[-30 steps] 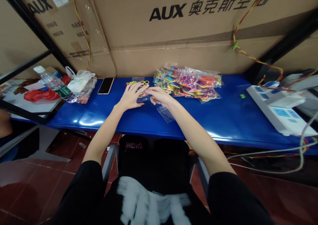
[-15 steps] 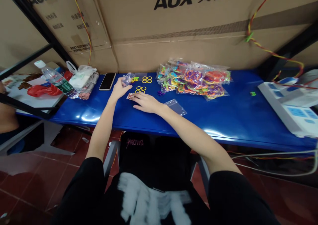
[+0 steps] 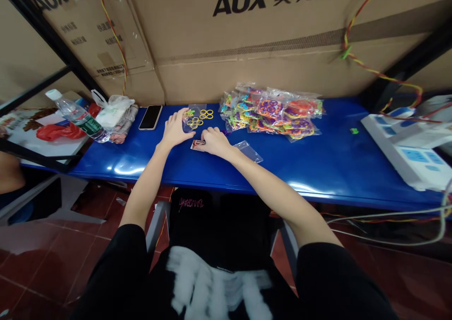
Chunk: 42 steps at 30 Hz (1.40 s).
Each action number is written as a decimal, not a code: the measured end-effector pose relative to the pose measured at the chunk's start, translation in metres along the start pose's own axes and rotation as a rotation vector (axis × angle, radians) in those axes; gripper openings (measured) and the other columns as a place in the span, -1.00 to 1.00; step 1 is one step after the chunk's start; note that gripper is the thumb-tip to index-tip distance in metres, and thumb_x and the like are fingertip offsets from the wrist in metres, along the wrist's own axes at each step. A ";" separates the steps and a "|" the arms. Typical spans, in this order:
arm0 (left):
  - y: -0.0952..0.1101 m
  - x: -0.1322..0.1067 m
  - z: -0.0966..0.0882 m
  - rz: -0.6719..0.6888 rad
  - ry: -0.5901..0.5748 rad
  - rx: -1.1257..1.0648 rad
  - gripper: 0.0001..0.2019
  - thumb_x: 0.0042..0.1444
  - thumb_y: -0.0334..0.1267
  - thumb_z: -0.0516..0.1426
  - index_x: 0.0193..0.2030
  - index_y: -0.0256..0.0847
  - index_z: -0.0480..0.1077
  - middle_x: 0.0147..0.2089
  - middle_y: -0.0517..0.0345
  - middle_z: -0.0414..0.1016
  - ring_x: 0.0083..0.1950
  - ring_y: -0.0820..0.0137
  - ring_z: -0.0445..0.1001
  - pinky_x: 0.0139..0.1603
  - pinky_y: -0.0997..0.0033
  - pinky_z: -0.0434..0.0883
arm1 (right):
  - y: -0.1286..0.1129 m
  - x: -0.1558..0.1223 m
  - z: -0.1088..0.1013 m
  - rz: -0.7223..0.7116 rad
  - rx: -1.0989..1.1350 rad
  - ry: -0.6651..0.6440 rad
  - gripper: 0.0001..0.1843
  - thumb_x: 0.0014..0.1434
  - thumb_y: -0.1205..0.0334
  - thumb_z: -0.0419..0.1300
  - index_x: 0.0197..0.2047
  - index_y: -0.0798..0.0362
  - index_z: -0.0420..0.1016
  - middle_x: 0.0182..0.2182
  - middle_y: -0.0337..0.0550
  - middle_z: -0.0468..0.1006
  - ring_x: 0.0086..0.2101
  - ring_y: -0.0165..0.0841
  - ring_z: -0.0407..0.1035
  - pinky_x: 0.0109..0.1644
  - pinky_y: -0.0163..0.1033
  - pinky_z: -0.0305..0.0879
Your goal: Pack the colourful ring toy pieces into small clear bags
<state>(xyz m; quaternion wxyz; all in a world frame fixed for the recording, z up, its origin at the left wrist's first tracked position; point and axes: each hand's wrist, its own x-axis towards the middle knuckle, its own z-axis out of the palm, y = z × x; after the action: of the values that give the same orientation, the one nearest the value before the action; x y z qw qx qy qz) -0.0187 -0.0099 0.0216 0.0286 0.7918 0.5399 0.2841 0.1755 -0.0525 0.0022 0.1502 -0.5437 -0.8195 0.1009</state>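
Beyond the left edge of the blue tabletop (image 3: 310, 164), a red plastic bag (image 3: 60, 131). At that edge, a slanted water bottle (image 3: 79, 120), then a white plastic bag (image 3: 113, 110) on folded cloth (image 3: 123, 131). Next along the back edge, a dark-screened phone (image 3: 150, 117), near the left hand (image 3: 173, 129) and easily knocked.

For that hand: thumb spread away from curved fingers, fingertips at clear film (image 3: 188, 128). Gripping the film or merely resting on it: cannot tell. In or under it, yellow rings (image 3: 195, 122) and yellow-green pieces (image 3: 190, 113); more rings just to the right. Probably light and apt to scatter; best taken by the rim. Film likely limp and slippery; best held at a corner.

Between the hands, roughly midway from back edge to front edge, a printed card (image 3: 197, 144), pinched at its right end by thumb and curled fingers of the right hand (image 3: 216, 142). Looks thin, light, easily creased; best held by an edge.

Just behind, a partly hidden purple piece (image 3: 226, 132). Beside the right wrist, a flat clear bag (image 3: 249, 153), liable to slide or catch. Along the back edge, a heap of filled bags (image 3: 270, 113), hampering reach that way. Toward the right edge, a green piece (image 3: 354, 131), then a white device (image 3: 420, 160).
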 end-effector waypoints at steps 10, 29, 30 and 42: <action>0.003 -0.003 0.000 0.077 0.053 0.085 -0.07 -0.03 -0.24 0.39 0.49 -0.06 0.14 0.24 -0.12 0.42 0.28 -0.17 0.36 0.33 -0.20 0.28 | 0.006 0.004 0.001 0.014 0.118 -0.116 -0.65 0.12 0.05 0.45 -0.12 0.07 0.56 -0.08 0.09 0.53 -0.02 0.01 0.37 -0.02 -0.03 0.31; 0.020 -0.007 0.008 0.194 -0.038 0.150 -0.02 -0.04 -0.29 0.35 0.54 -0.11 0.09 0.33 -0.17 0.37 0.35 -0.19 0.30 0.38 -0.18 0.21 | 0.036 0.000 -0.055 0.026 0.532 0.238 -0.83 0.24 0.16 0.26 -0.23 0.05 0.65 -0.44 -0.16 0.60 -0.50 -0.35 0.43 -0.38 -0.26 0.23; 0.022 -0.007 0.010 0.206 -0.047 0.150 -0.03 -0.03 -0.29 0.35 0.54 -0.10 0.09 0.33 -0.17 0.38 0.35 -0.18 0.30 0.38 -0.17 0.20 | 0.036 0.001 -0.052 0.012 0.499 0.232 -0.84 0.22 0.18 0.28 -0.24 0.05 0.66 -0.41 -0.14 0.61 -0.46 -0.33 0.45 -0.35 -0.25 0.24; 0.031 -0.009 0.017 0.187 -0.119 0.047 -0.05 0.00 -0.30 0.35 0.53 -0.08 0.06 0.37 -0.17 0.33 0.39 -0.14 0.29 0.37 -0.20 0.27 | 0.054 0.013 -0.046 0.052 0.625 0.210 -0.65 0.12 0.16 0.36 -0.05 0.11 0.71 -0.37 -0.12 0.61 -0.39 -0.31 0.44 -0.26 -0.18 0.34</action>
<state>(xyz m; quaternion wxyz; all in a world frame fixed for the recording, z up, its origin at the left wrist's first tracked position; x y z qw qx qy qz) 0.0128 -0.0262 0.0146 0.0155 0.8547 0.4673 0.2254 0.2340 -0.0197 0.0291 0.3907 -0.4996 -0.7147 0.2948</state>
